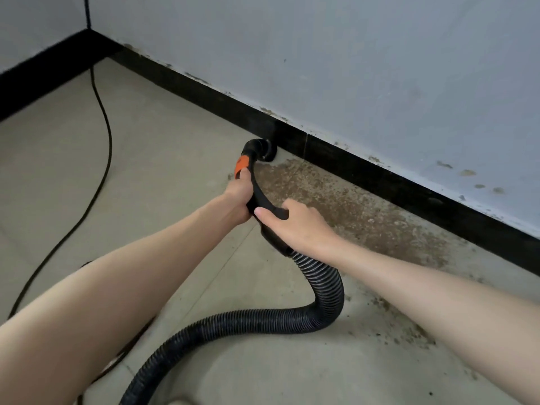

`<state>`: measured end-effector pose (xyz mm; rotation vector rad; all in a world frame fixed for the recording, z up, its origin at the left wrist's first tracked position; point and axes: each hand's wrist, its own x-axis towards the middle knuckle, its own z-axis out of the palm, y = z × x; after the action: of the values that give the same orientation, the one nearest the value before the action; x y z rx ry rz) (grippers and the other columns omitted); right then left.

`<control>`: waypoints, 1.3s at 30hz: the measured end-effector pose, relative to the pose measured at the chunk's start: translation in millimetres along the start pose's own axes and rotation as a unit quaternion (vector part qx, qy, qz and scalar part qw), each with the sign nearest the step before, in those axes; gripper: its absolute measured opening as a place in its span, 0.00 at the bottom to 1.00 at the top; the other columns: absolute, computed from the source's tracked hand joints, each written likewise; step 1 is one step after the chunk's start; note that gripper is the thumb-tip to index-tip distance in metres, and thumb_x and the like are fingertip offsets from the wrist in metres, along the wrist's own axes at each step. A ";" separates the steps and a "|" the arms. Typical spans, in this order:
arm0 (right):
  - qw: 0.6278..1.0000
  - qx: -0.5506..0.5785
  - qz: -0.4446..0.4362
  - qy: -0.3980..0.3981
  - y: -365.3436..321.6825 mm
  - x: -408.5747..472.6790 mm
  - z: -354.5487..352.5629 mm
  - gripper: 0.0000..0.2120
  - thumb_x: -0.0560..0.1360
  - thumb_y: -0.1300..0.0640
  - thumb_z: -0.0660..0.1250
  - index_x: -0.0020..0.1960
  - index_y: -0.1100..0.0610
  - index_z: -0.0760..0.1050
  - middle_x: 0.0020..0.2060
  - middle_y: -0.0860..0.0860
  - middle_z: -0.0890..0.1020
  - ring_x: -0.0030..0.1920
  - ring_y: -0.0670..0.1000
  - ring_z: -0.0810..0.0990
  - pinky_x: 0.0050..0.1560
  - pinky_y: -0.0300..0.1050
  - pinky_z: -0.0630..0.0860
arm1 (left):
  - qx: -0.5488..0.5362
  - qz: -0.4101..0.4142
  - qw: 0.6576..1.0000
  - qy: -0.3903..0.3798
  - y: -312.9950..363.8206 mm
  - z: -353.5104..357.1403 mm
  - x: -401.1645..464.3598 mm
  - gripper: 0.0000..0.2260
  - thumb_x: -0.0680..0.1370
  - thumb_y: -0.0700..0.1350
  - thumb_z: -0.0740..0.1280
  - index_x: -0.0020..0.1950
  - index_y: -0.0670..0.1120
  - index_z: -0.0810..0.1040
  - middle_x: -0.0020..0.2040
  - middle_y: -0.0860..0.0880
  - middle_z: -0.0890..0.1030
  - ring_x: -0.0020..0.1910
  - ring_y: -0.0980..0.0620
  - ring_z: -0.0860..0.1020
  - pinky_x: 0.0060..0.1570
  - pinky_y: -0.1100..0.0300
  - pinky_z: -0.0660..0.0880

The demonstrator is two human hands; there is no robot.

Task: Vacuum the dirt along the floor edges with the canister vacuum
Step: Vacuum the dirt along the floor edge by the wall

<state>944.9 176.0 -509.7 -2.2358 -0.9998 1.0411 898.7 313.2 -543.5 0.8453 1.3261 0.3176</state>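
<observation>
Both hands hold the vacuum's curved black handle (258,191), which has an orange band near its front. My left hand (238,197) grips it just behind the orange band. My right hand (295,223) grips the rear of the handle, where the ribbed black hose (327,290) joins. The nozzle tip (268,153) sits on the floor against the black baseboard (380,176). Brown dirt (350,211) spreads along the floor edge from the nozzle toward the right. The canister itself is out of view.
A thin black power cord (102,118) runs from the far corner down the left side of the beige tiled floor (163,147). The hose loops across the floor between my arms. A stained pale wall (350,68) rises behind the baseboard.
</observation>
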 end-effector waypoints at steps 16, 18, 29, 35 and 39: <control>0.956 0.257 -0.062 -0.125 -74.6 17.5 54.4 0.22 0.71 0.40 0.73 0.40 0.58 0.72 0.24 0.52 0.77 0.21 0.52 0.77 0.23 0.42 0.75 | -0.095 0.048 0.994 -0.004 73.9 -122.2 12.6 0.22 0.79 0.60 0.60 0.51 0.40 0.70 0.36 0.47 0.73 0.31 0.51 0.74 0.30 0.61 0.76; 0.938 0.311 -0.039 -0.150 -75.7 21.7 64.2 0.22 0.72 0.41 0.72 0.39 0.59 0.72 0.23 0.53 0.76 0.20 0.51 0.75 0.23 0.41 0.74 | -0.087 0.060 0.994 -0.028 79.7 -128.0 17.9 0.23 0.79 0.61 0.59 0.54 0.40 0.68 0.34 0.47 0.72 0.28 0.51 0.73 0.29 0.62 0.75; 0.929 0.341 -0.050 -0.136 -55.8 59.3 75.7 0.19 0.74 0.43 0.71 0.44 0.59 0.72 0.24 0.52 0.77 0.21 0.52 0.76 0.24 0.43 0.74 | -0.055 0.105 0.989 -0.086 66.2 -130.9 24.9 0.16 0.81 0.56 0.59 0.55 0.43 0.69 0.40 0.46 0.74 0.34 0.50 0.77 0.39 0.56 0.79; 0.947 0.284 -0.101 -0.115 -75.9 76.5 67.0 0.16 0.73 0.43 0.72 0.47 0.54 0.72 0.27 0.50 0.79 0.23 0.52 0.79 0.25 0.44 0.76 | 0.034 0.159 0.981 -0.107 52.9 -150.8 2.1 0.14 0.82 0.54 0.57 0.59 0.45 0.73 0.53 0.47 0.81 0.50 0.51 0.81 0.46 0.59 0.80; 0.954 0.232 -0.123 -0.143 -102.0 79.4 54.6 0.14 0.75 0.42 0.70 0.46 0.52 0.72 0.32 0.53 0.79 0.23 0.52 0.79 0.27 0.47 0.78 | 0.071 0.155 0.984 -0.050 31.3 -168.1 -22.2 0.17 0.82 0.55 0.56 0.64 0.45 0.72 0.53 0.46 0.80 0.48 0.51 0.81 0.49 0.56 0.78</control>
<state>894.6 307.0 -510.0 -1.5707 -0.9919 1.3462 744.0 379.9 -506.9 1.1766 1.1328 0.4213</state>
